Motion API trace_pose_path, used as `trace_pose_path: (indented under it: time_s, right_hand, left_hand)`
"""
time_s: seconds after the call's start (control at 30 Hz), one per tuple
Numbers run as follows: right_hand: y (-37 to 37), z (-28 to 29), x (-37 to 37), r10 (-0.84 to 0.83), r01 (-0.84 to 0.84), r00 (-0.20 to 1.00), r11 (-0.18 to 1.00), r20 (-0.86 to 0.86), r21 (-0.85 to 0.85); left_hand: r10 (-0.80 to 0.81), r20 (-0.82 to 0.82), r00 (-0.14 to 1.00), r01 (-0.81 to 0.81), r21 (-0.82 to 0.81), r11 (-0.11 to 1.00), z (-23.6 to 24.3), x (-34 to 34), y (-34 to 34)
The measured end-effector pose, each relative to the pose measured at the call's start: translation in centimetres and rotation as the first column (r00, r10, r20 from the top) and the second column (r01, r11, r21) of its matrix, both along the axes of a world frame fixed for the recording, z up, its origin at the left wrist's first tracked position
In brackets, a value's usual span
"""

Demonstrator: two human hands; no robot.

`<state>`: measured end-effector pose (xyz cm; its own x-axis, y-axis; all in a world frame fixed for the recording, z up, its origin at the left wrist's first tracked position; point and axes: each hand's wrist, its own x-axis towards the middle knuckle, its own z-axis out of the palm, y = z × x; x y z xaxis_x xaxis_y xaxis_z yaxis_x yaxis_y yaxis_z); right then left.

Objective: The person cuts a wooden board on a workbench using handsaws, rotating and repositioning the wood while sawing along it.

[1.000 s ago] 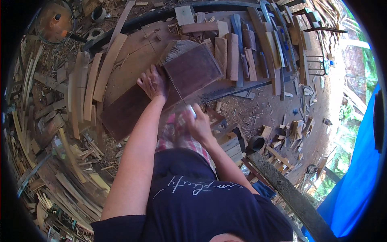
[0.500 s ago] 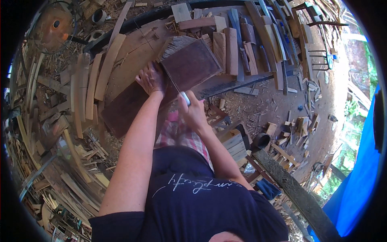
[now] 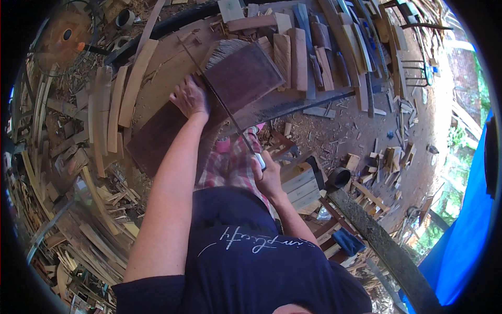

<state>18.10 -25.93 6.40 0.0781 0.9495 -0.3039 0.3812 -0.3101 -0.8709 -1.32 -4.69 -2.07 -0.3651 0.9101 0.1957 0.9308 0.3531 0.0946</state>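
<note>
Dark red-brown board, flat, rectangular and dull-surfaced, lies aslant over the worktop, with a rough-grained, greyish wood block showing from under its far edge. The left hand rests on the board's face, fingers slightly spread. The right hand is wrapped around the smooth white handle of a saw, whose long, thin, straight metal blade crosses the board. Squared wooden offcuts sit beside the board's right end.
</note>
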Motion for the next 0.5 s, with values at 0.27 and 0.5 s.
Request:
trace_pose_path:
  time_s: [0.27, 0.5]
  right_hand:
    - [1.8, 5.4, 0.8, 0.041, -0.033, 0.998, 0.986, 0.047, -0.162]
    - [7.2, 0.9, -2.6, 0.068, -0.058, 0.995, 0.989, -0.069, 0.136]
  left_hand:
    - [0.027, 0.081, 0.996, -0.024, -0.043, 0.999, -0.3, -0.2, 0.3]
    - [-0.014, -0.057, 0.998, 0.016, 0.036, 0.999, -0.4, -0.2, 0.1]
